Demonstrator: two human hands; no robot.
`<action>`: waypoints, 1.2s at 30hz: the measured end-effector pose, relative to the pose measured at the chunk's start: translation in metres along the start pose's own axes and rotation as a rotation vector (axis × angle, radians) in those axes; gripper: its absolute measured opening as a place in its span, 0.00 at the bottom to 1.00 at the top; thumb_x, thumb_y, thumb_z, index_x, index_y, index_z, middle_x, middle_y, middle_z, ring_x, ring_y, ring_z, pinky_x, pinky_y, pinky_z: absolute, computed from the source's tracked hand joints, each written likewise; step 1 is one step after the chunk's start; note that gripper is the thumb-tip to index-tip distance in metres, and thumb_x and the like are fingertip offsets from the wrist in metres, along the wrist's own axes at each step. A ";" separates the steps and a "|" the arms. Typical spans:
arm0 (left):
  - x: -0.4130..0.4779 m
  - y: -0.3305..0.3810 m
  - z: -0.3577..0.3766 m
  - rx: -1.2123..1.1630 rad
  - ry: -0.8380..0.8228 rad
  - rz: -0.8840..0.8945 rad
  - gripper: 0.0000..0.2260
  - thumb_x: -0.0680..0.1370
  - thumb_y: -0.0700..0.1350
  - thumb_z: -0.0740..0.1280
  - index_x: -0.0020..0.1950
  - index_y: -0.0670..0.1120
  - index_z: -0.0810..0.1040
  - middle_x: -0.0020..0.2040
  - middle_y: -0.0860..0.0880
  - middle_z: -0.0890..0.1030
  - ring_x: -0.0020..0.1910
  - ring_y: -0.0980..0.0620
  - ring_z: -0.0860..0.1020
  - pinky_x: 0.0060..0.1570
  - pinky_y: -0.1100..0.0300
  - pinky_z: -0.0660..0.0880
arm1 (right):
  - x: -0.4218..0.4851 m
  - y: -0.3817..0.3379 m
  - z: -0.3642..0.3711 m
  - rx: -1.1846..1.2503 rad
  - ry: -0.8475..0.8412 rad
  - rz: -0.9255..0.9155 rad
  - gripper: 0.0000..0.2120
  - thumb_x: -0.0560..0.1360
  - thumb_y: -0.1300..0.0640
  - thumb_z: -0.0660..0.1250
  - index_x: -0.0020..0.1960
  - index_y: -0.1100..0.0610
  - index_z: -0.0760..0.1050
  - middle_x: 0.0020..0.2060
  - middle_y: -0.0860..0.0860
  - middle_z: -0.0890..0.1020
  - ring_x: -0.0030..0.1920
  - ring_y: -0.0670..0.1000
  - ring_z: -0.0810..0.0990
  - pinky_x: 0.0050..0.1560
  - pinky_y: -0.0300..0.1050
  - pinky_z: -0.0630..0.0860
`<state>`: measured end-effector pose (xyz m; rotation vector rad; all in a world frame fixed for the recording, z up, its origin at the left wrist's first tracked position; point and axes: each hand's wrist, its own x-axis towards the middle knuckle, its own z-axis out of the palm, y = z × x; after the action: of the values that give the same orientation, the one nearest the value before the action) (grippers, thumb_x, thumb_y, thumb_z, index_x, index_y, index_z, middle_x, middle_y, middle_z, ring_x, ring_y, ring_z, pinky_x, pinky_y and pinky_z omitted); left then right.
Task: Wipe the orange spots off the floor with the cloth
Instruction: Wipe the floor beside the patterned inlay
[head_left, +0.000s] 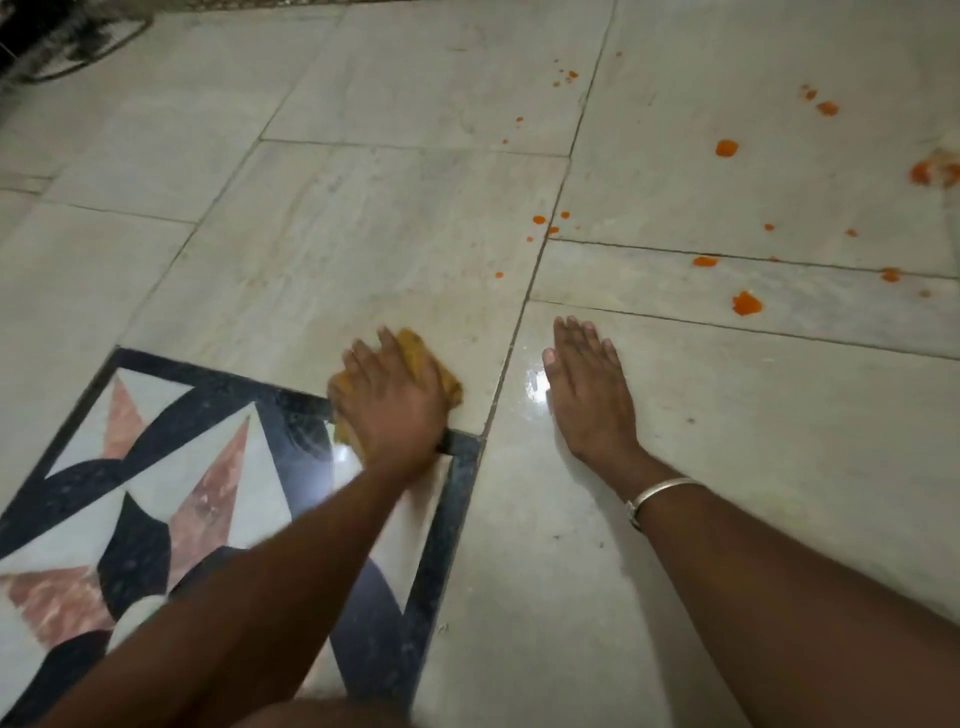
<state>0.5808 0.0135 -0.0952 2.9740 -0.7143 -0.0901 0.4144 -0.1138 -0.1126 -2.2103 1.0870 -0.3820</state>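
Note:
A crumpled yellow-orange cloth (415, 349) lies on the pale marble floor (363, 218), at the corner of a dark inlaid border. My left hand (395, 402) lies over the cloth with its fingers curled round it and presses it down. My right hand (587, 387) rests flat on the floor to the right, fingers straight, with a metal bangle on the wrist. Several orange spots are scattered ahead and to the right. The nearest large spot (746, 304) is beyond my right hand. Others include a small spot (498, 275), a round blob (726, 148) and a smeared patch (930, 171) at the right edge.
An inlaid floor panel with a black border (462, 467) and pink and white shapes fills the lower left. A dark object with a curved cable (78, 47) sits at the far top left. Tile joints cross the floor, and a wet sheen shows beside my right thumb.

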 end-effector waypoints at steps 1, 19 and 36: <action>-0.034 0.009 0.004 0.003 0.000 0.078 0.32 0.84 0.59 0.41 0.85 0.43 0.52 0.82 0.34 0.58 0.82 0.34 0.57 0.77 0.30 0.51 | 0.001 0.000 -0.002 0.060 -0.002 0.025 0.37 0.80 0.37 0.39 0.83 0.53 0.56 0.82 0.50 0.58 0.83 0.48 0.50 0.79 0.41 0.39; -0.107 -0.008 0.006 -0.023 -0.096 0.291 0.32 0.85 0.63 0.39 0.85 0.49 0.40 0.85 0.41 0.45 0.84 0.41 0.43 0.80 0.35 0.41 | -0.036 0.032 -0.027 -0.290 -0.186 -0.205 0.37 0.80 0.38 0.34 0.84 0.52 0.53 0.83 0.51 0.51 0.83 0.51 0.47 0.81 0.46 0.40; -0.066 -0.020 -0.021 -0.172 -0.075 0.325 0.42 0.81 0.72 0.51 0.85 0.46 0.47 0.85 0.42 0.48 0.84 0.40 0.46 0.79 0.38 0.43 | -0.037 0.018 -0.086 0.444 -0.029 0.190 0.21 0.86 0.45 0.56 0.68 0.54 0.80 0.66 0.50 0.81 0.66 0.49 0.77 0.61 0.37 0.67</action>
<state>0.5324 0.0629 -0.0734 2.6650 -1.1259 -0.2287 0.3371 -0.1285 -0.0592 -1.7042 1.0672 -0.4559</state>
